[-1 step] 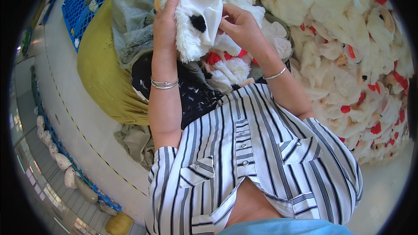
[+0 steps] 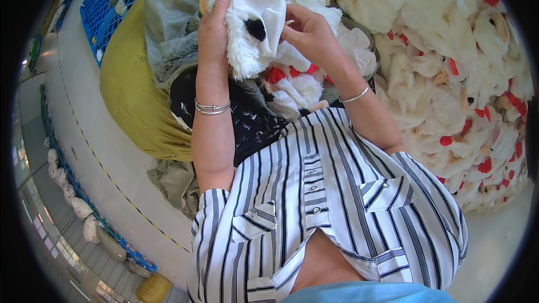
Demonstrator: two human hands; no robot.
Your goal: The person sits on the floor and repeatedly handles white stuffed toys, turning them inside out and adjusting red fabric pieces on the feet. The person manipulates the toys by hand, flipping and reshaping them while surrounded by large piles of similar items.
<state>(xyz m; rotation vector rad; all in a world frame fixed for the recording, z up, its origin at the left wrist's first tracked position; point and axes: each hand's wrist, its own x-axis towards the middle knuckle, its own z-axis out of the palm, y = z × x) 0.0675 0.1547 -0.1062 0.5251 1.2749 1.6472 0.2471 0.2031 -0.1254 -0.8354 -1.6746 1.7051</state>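
Your left hand (image 2: pixel 213 32) is closed around the left side of a white plush piece (image 2: pixel 266 5), with the thumb on the front of it; the fingers behind are hidden. Your right hand (image 2: pixel 312 33) brings thumb and forefinger together on the right edge of this piece, in a narrow pinch. The piece stays raised between both hands, in front of you, its furry edge on the left and its smooth cloth on the right, with one black patch (image 2: pixel 255 29) near the middle.

Just below it, there lie red-and-white plush pieces (image 2: pixel 297 91), between your two forearms. On the right, a large heap of cream plush pieces (image 2: pixel 418 62) comes near your right elbow. On the left, a yellow-green sack (image 2: pixel 132 87) bulges near your left forearm. Beyond its outer edge, the pale floor (image 2: pixel 84 98) gives a wide strip, crossed by a thin yellow-and-black line (image 2: pixel 101 163). A blue plastic pallet (image 2: pixel 104 14) borders this strip at upper left.
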